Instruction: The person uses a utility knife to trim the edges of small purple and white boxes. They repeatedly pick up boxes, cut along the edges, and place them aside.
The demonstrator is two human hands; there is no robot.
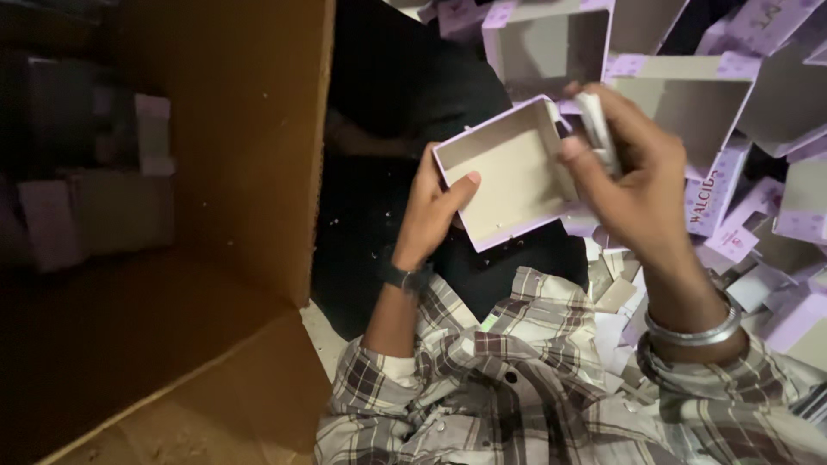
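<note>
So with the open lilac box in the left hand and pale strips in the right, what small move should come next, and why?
Probably lower the pale card strips pinched by the right hand into the small lilac box. The left hand holds it tilted, open and bare inside, and the strips sit just above its right wall.

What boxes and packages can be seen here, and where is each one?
Small open box: centre, held by left hand, lilac outside, beige inside.
White folded strip: in right hand.
Pile of lilac boxes: upper right, open, some printed.
Large brown carton: left, open.
</note>
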